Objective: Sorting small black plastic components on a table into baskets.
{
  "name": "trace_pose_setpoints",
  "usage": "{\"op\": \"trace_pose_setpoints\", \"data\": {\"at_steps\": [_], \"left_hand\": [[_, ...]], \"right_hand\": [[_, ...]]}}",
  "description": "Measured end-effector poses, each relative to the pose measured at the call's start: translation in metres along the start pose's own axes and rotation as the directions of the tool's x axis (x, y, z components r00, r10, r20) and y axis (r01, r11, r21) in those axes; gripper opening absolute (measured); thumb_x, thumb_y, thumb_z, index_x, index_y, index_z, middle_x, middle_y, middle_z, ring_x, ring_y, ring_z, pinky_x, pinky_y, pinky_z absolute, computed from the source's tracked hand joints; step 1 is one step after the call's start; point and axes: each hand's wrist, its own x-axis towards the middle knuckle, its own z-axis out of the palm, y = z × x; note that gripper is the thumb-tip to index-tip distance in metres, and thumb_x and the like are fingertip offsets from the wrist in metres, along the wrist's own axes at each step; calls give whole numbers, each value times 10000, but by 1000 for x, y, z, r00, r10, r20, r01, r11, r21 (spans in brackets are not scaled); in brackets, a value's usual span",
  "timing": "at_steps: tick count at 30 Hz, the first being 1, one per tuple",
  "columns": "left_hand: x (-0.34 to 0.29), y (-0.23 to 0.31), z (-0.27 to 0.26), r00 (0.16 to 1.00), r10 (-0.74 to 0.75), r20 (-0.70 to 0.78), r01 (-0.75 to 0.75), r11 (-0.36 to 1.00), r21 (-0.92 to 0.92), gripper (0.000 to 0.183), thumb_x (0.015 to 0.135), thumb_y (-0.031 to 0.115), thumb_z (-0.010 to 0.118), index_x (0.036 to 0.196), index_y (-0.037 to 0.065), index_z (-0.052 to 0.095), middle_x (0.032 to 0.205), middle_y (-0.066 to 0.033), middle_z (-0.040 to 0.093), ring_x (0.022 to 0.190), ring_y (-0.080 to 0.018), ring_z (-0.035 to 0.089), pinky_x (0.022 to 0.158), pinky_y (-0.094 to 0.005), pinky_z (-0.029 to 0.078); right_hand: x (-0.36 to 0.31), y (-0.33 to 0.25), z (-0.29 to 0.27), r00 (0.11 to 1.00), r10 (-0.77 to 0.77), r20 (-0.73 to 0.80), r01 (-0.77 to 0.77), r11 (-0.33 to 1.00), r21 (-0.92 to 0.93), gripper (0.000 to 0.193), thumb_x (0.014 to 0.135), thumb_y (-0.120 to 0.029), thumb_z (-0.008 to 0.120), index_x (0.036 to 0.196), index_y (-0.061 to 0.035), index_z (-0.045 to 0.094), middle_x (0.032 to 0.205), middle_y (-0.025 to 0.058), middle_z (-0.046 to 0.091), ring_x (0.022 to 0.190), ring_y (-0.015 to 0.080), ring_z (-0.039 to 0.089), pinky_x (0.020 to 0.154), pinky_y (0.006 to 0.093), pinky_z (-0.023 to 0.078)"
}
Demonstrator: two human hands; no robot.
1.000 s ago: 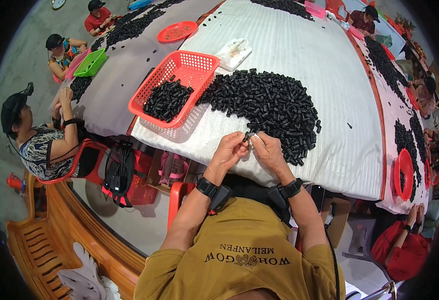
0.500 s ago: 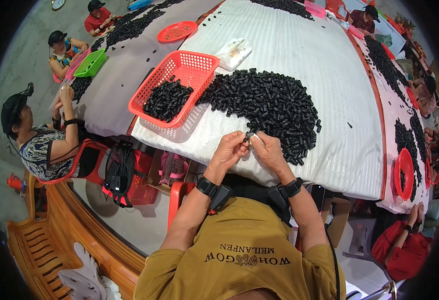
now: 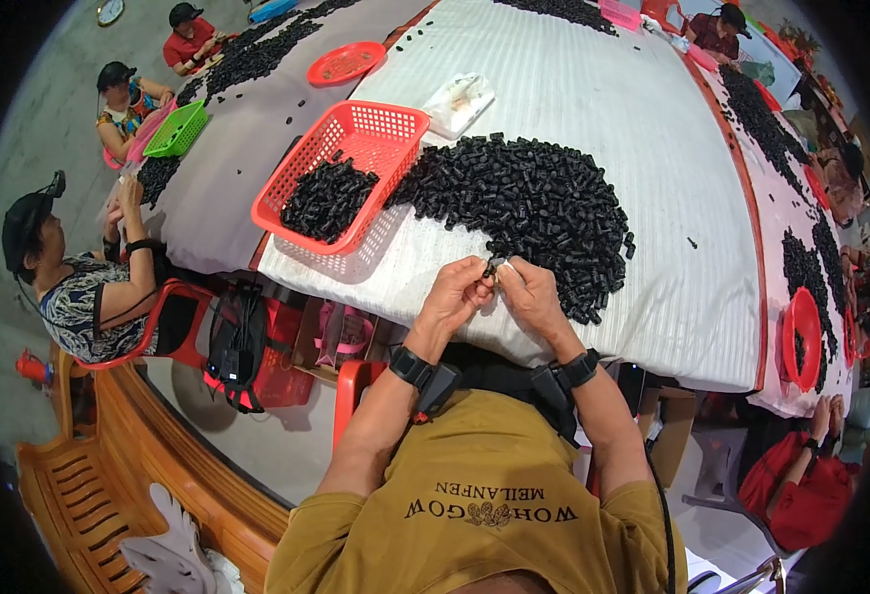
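Above the near edge of the white-covered table, my left hand (image 3: 456,297) pinches a small black cylindrical part (image 3: 491,273) between its fingertips. The fingers of my right hand (image 3: 533,294) are closed on the same part from the other side, the thumbs almost meeting; the grip hides most of it. Just beyond my fingers spreads a large pile of similar black parts (image 3: 534,203). Left of the pile, a red plastic basket (image 3: 392,117) with perforated walls holds more of them at its near end.
A white tray (image 3: 466,96) lies behind the pile, and a red round tray (image 3: 346,63) sits farther left. Beside me on the left, a person (image 3: 88,287) works at the adjoining table. A red bowl (image 3: 801,342) stands at the right, near a person in red (image 3: 791,495).
Both hands stay in nearly the same place, and the small part between my fingertips is turned slightly. The whole view has shifted a little.
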Motion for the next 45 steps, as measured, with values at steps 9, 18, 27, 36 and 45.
{"op": "trace_pose_setpoints", "data": {"at_steps": [9, 18, 27, 36, 45], "left_hand": [[-4, 1, -3, 1000, 12, 11, -11, 996, -86, 142, 880, 140, 543, 813, 16, 560, 708, -61, 583, 565, -96, 503, 501, -210, 402], [-3, 0, -5, 1000, 11, 10, -10, 999, -49, 147, 875, 152, 554, 819, 16, 556, 706, -55, 572, 565, -99, 493, 501, -214, 391], [1, -2, -5, 1000, -3, 12, 3, 999, -40, 125, 873, 130, 546, 810, 23, 542, 705, -65, 583, 542, -96, 497, 509, -220, 420], [-5, 4, 4, 998, 1, 64, 7, 992, -125, 288, 891, 140, 527, 1121, -32, 516, 752, -54, 575, 635, -98, 525, 544, -213, 428], [-5, 3, 0, 991, -3, 135, 19, 992, -122, 313, 898, 136, 514, 1167, -22, 488, 772, -52, 567, 667, -105, 522, 583, -232, 433]], "right_hand": [[0, -7, -2, 1000, -9, 13, 10, 998, -69, 278, 863, -231, 528, 734, 15, 529, 553, 111, 471, 495, 140, 417, 481, 298, 375], [0, -5, -1, 1000, -7, 10, 8, 994, -109, 295, 859, -250, 534, 734, 17, 534, 560, 142, 474, 488, 170, 427, 483, 309, 381], [0, -11, -2, 995, -89, 38, 94, 977, -191, 282, 869, -238, 516, 741, 13, 532, 559, 131, 478, 493, 152, 429, 479, 300, 382], [-2, -9, 0, 1000, 29, -3, -29, 999, 13, 278, 878, -225, 499, 731, 10, 523, 551, 78, 474, 509, 98, 420, 471, 281, 369], [-1, -15, -1, 1000, 5, 29, -4, 999, -36, 275, 871, -230, 512, 750, 14, 546, 572, 111, 524, 510, 120, 472, 486, 285, 388]]}}
